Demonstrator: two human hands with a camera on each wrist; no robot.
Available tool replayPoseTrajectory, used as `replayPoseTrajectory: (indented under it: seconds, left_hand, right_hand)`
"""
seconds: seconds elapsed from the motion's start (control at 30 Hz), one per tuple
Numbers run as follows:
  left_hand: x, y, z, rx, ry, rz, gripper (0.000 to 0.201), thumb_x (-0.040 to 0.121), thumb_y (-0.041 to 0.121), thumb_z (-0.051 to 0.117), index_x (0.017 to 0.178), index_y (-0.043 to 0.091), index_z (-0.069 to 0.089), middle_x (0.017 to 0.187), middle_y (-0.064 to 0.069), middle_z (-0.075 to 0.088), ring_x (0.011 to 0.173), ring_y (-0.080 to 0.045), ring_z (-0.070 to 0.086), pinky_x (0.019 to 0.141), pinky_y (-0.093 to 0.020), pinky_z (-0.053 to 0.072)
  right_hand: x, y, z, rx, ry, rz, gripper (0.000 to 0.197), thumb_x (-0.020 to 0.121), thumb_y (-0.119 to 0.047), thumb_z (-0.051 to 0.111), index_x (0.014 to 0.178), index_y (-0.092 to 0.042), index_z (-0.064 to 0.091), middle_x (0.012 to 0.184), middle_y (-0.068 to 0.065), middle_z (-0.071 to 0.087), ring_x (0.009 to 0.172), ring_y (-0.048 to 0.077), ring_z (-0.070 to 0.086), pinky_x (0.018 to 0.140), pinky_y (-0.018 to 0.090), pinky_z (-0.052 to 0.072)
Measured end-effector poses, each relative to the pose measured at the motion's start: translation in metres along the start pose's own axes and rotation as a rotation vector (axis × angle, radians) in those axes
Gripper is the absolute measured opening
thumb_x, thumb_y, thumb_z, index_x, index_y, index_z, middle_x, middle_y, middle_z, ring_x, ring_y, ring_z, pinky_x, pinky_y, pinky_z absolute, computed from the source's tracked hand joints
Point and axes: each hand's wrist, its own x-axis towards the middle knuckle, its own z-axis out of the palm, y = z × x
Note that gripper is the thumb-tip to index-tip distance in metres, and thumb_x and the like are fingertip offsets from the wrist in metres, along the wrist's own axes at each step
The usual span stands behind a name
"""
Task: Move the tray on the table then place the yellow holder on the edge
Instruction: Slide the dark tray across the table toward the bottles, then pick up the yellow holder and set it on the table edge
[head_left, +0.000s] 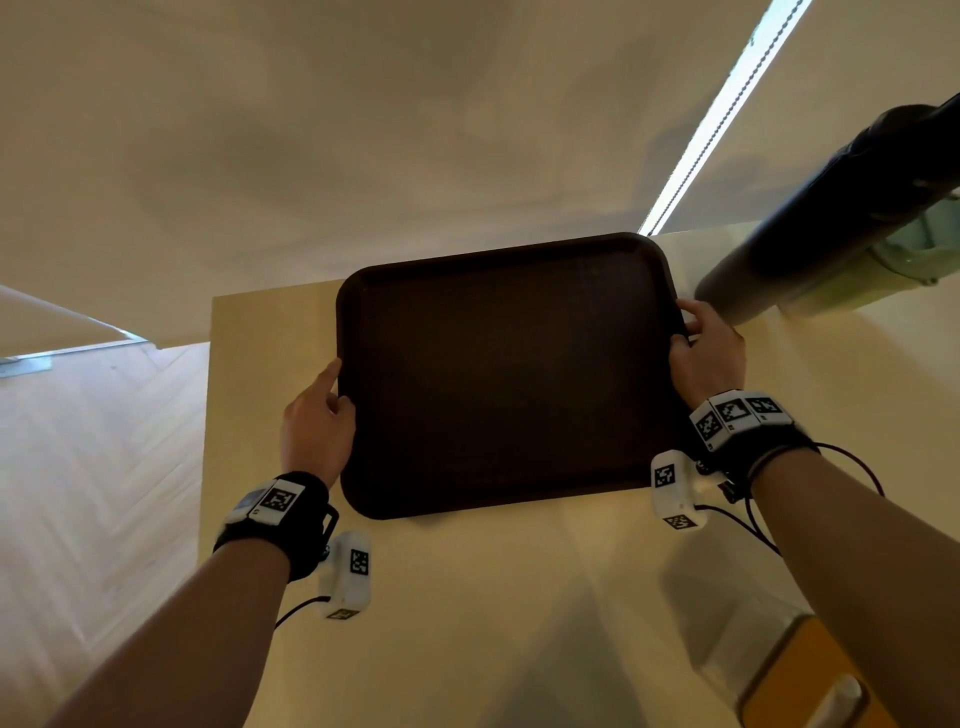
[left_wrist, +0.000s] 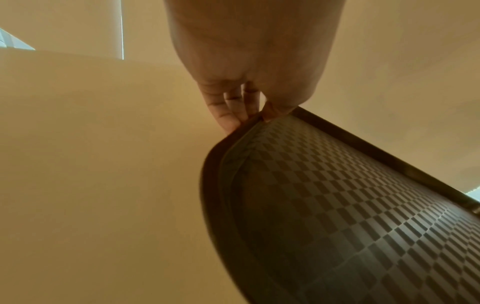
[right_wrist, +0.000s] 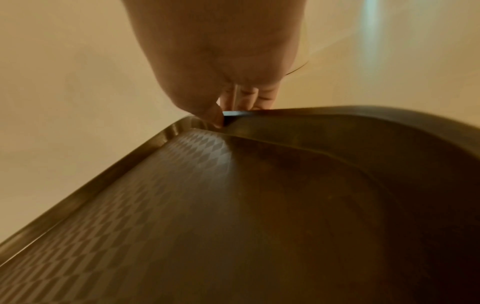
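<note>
1. Head view: a dark brown tray (head_left: 506, 374) lies over the pale surface (head_left: 467, 597), its far edge reaching the surface's far edge and its near edge well inside.
2. The left hand (head_left: 317, 415) grasps the tray's left rim about midway along, thumb on top of the rim and the other fingers (left_wrist: 228, 107) under or against it, as the left wrist view shows.
3. The right hand (head_left: 706, 353) grasps the right rim nearer the far corner; the right wrist view shows the thumb pressed over the rim's inside lip and the fingers (right_wrist: 246, 98) behind the rim.
4. Both wrist views show a checkered texture on the tray's floor (left_wrist: 350, 195), with nothing lying in it.
5. Whether the tray rests flat on the surface or is lifted just off it I cannot tell.
6. The yellow holder (head_left: 800, 680) sits at the near right of the surface, partly cut off by the frame and well apart from the tray; a pale box-like part (head_left: 727, 613) adjoins it on the far side.
7. A dark cylindrical object (head_left: 857, 197) with a pale green part beyond it stands at the far right, near the right hand.
8. Each wrist carries a black strap with marker tags and a white camera block (head_left: 348, 571).
9. Light wooden floor (head_left: 93, 493) shows to the left of the surface.
</note>
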Motion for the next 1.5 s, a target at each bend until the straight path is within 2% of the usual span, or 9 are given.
replayPoseTrajectory:
  seconds: [0.17,0.27,0.4,0.6,0.77,0.9,1.0,1.27,1.5]
  left_hand:
    - [-0.002,0.003,-0.008,0.090,0.150,0.046,0.053,0.091,0.024,0.049,0.144,0.025,0.044,0.116,-0.009,0.056,0.107,-0.028,0.054,0.082,-0.038,0.045]
    - [-0.020,0.032,-0.004,0.039,0.127,0.117,0.048,0.091,0.024,0.052,0.139,0.021,0.049,0.118,-0.009,0.055,0.108,-0.025,0.055,0.086,-0.032,0.042]
    - [-0.074,0.091,0.025,-0.145,-0.275,0.196,0.030,0.093,0.022,0.054,0.122,0.022,0.061,0.108,-0.002,0.064,0.099,-0.017,0.062,0.086,-0.029,0.050]
    - [-0.187,0.149,0.088,-0.244,-0.865,0.239,0.024,0.091,0.028,0.056,0.113,0.029,0.066,0.102,0.007,0.064,0.095,-0.011,0.063,0.088,-0.035,0.055]
    - [-0.250,0.166,0.135,-0.195,-1.074,0.279,0.039,0.092,0.032,0.054,0.130,0.026,0.058,0.126,0.002,0.056,0.110,-0.010,0.055,0.090,-0.023,0.042]
    - [-0.271,0.167,0.152,-0.207,-1.142,0.197,0.048,0.093,0.035,0.052,0.140,0.025,0.050,0.136,-0.002,0.051,0.122,-0.017,0.052,0.099,-0.032,0.045]
    - [-0.275,0.165,0.154,-0.197,-1.130,0.190,0.049,0.094,0.032,0.050,0.143,0.024,0.047,0.137,-0.005,0.052,0.122,-0.019,0.053,0.102,-0.040,0.047]
    - [-0.239,0.167,0.106,-0.287,-0.909,0.167,0.044,0.098,0.027,0.045,0.142,0.025,0.046,0.134,-0.002,0.051,0.113,-0.013,0.053,0.088,-0.022,0.044]
    - [-0.137,0.131,0.006,-0.405,-0.557,0.022,0.043,0.098,0.028,0.045,0.140,0.031,0.046,0.128,0.005,0.054,0.113,-0.011,0.054,0.099,-0.034,0.044]
  right_hand:
    - [-0.014,-0.011,-0.019,0.034,0.018,0.032,0.047,0.093,-0.021,0.054,0.139,-0.016,0.051,0.118,0.012,0.064,0.104,0.027,0.063,0.094,0.038,0.049]
    - [-0.044,-0.007,-0.042,0.078,0.051,0.077,0.044,0.092,-0.024,0.056,0.136,-0.016,0.054,0.117,0.011,0.066,0.097,0.021,0.061,0.085,0.031,0.044]
    - [-0.113,0.009,-0.088,0.168,0.073,0.166,0.036,0.093,-0.023,0.059,0.129,-0.018,0.059,0.107,0.006,0.066,0.094,0.016,0.057,0.083,0.026,0.040]
    - [-0.228,0.084,-0.172,0.200,0.337,0.401,0.032,0.095,-0.024,0.056,0.127,-0.018,0.060,0.106,0.004,0.064,0.101,0.018,0.057,0.089,0.033,0.044]
    - [-0.295,0.144,-0.165,0.393,0.193,0.720,0.038,0.099,-0.031,0.050,0.134,-0.016,0.051,0.132,0.013,0.056,0.112,0.024,0.056,0.091,0.046,0.052]
    - [-0.313,0.142,-0.145,0.640,0.108,0.847,0.040,0.100,-0.034,0.046,0.137,-0.018,0.046,0.133,0.008,0.055,0.121,0.029,0.056,0.083,0.044,0.053]
    - [-0.317,0.135,-0.140,0.667,0.074,0.844,0.039,0.101,-0.033,0.044,0.135,-0.017,0.047,0.130,0.007,0.054,0.122,0.030,0.055,0.074,0.037,0.052]
    - [-0.284,0.073,-0.128,0.630,-0.020,0.647,0.033,0.099,-0.031,0.049,0.129,-0.019,0.051,0.124,0.007,0.059,0.102,0.016,0.061,0.070,0.035,0.054]
    - [-0.216,-0.051,-0.058,0.708,-0.351,0.412,0.019,0.097,-0.026,0.054,0.115,-0.029,0.051,0.109,-0.008,0.058,0.100,0.011,0.061,0.075,0.033,0.056]
